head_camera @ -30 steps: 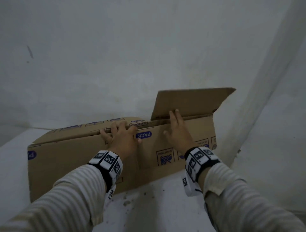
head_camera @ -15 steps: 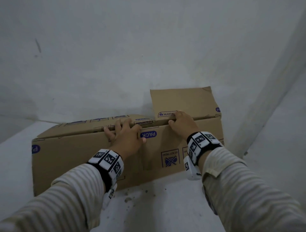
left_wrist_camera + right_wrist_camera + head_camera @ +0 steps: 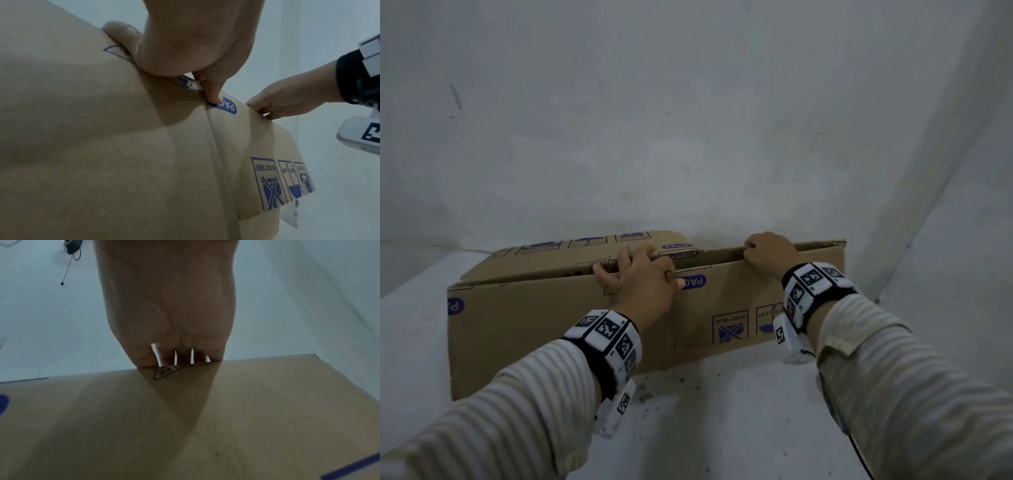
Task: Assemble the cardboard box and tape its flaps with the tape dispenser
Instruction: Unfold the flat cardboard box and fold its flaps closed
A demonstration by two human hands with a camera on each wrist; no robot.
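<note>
**Risk note: near panel edge held, box not yet squared**

The cardboard box lies long on the pale floor against the wall, its near printed panel facing me, top seam partly parted. My left hand hooks over the top edge near the middle, fingers curled inside, thumb pinching the panel at the blue PACK label. My right hand grips the same edge further right, fingers curled over it; fingertips hidden inside.

Judged risks:
- Pulling unevenly could crease the panel along the vertical fold between my hands rather than square it.
- The far flap is loose; it may drop inward and jam.
- The box may slide on the floor toward me.
- Tape dispenser is not in view; letting go to fetch it could let the box collapse flat.
</note>
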